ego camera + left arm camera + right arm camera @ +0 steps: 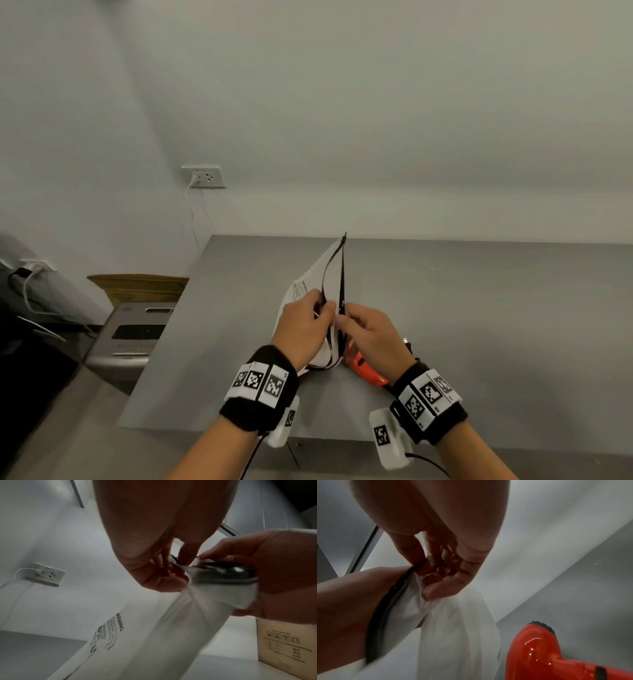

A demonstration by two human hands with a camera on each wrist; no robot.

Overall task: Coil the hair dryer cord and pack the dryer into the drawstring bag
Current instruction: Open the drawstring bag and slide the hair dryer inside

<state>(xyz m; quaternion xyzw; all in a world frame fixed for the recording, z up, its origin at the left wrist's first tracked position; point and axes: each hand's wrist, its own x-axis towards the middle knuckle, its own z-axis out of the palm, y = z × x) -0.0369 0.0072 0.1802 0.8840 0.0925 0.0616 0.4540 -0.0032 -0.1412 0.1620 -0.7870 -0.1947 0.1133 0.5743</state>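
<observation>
While the red hair dryer [366, 368] lies on the grey table [479, 308] under my right wrist, both hands pinch the white drawstring bag [317, 274] at its mouth. Left hand [303, 325] and right hand [368, 334] have fingers curled on fabric, apparently also on the black drawstring [342, 274]; blur hides the rest.

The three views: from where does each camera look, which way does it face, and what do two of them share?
Head: looks forward and down at the grey table; both hands and banded wrists show.
Left wrist: looks along the left hand at the white drawstring bag.
Right wrist: looks along the right hand; the red plastic hair dryer lies below.
Both wrist views share the bag's pinched mouth.
</observation>
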